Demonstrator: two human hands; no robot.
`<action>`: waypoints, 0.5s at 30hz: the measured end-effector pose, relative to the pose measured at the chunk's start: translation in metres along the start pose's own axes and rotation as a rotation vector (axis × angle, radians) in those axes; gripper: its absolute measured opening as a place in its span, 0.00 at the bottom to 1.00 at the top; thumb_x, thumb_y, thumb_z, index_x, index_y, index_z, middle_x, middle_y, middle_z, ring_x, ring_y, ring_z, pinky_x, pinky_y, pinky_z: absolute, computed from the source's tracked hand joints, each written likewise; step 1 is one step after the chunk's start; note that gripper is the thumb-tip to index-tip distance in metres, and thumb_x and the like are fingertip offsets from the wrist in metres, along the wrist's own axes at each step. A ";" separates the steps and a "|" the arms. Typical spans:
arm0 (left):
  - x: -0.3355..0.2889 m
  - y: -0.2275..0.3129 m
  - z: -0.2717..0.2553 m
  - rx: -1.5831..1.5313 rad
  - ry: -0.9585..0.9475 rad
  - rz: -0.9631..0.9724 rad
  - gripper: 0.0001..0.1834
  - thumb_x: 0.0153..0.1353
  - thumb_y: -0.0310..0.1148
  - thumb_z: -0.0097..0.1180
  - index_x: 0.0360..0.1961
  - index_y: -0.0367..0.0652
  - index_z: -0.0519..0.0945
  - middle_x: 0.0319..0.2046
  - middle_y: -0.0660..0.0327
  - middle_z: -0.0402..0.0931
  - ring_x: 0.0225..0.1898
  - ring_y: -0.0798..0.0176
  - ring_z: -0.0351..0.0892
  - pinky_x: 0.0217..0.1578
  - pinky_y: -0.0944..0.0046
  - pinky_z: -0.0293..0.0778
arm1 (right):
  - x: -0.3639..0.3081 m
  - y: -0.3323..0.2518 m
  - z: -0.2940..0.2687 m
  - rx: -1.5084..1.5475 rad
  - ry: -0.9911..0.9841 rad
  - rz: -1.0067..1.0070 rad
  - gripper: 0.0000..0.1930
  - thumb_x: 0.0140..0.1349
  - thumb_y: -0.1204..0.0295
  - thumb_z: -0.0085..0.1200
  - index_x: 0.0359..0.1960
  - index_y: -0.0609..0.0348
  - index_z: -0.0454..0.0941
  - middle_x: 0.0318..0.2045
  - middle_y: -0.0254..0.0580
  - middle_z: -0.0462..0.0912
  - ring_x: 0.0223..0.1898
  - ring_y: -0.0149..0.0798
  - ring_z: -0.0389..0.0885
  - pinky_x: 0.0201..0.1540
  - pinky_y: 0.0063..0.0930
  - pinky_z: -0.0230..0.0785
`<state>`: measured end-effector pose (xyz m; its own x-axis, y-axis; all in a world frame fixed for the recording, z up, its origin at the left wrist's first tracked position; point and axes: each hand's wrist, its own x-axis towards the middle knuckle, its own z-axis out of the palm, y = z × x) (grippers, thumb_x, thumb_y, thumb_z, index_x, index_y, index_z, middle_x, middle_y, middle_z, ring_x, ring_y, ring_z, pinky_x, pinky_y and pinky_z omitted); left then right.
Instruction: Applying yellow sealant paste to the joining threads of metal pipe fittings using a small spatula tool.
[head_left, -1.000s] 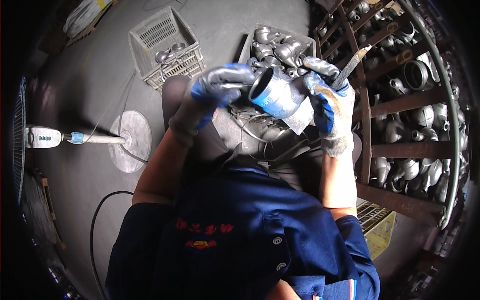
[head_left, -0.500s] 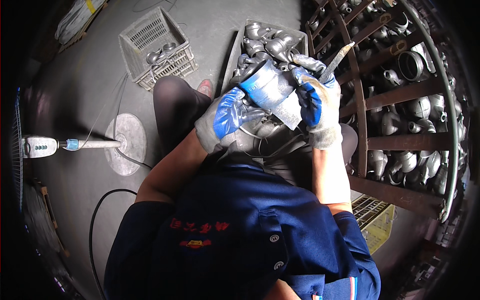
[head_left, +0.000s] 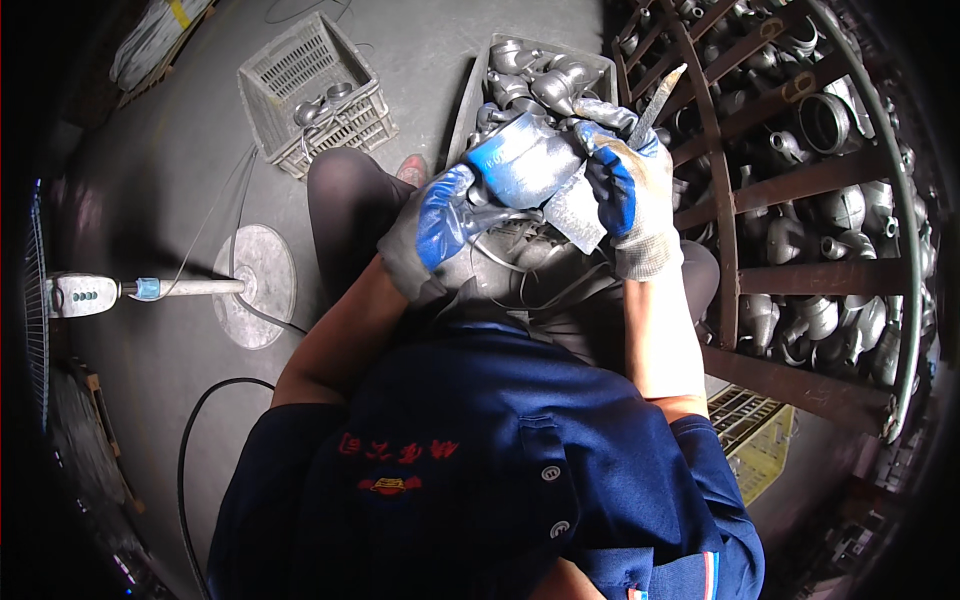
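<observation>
A silvery metal casting (head_left: 532, 168), rounded with a blue-lit rim, is held up in front of me over my lap. My left hand (head_left: 440, 220), in a blue-coated grey glove, is closed on its left, lower side. My right hand (head_left: 632, 190), in a worn glove of the same kind, wraps around what looks like a flat file (head_left: 577, 214). The file's broad grey end lies against or just below the casting; its narrow, pointed end sticks out above the hand. Right fingertips are close to the casting's right side; whether they touch it I cannot tell.
A grey bin (head_left: 463, 110) full of similar castings stands just beyond my hands. To its left is a plastic crate (head_left: 290, 70) holding a few parts. A rusty metal cage (head_left: 800, 280) packed with castings rises at right, near a yellow crate (head_left: 762, 455). A fan (head_left: 80, 294) stands left.
The casting has turned, so its open mouth no longer shows, and has shifted slightly left. My left hand moved slightly left and nearer; the file's pointed end moved up and left.
</observation>
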<state>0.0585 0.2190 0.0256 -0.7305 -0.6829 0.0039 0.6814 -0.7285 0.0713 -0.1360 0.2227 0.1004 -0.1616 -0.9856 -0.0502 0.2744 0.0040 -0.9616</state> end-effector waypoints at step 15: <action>-0.016 0.016 -0.028 0.747 0.146 0.229 0.19 0.60 0.41 0.51 0.46 0.40 0.68 0.41 0.56 0.73 0.38 0.61 0.79 0.36 0.62 0.78 | 0.010 0.016 -0.018 -0.093 0.131 0.036 0.07 0.55 0.74 0.58 0.35 0.59 0.81 0.16 0.22 0.72 0.14 0.15 0.61 0.16 0.11 0.49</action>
<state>0.0820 0.2164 -0.0017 -0.5277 -0.8490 -0.0276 0.5650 -0.3750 0.7350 -0.1499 0.2164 0.0796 -0.2770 -0.9541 -0.1143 0.1942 0.0609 -0.9791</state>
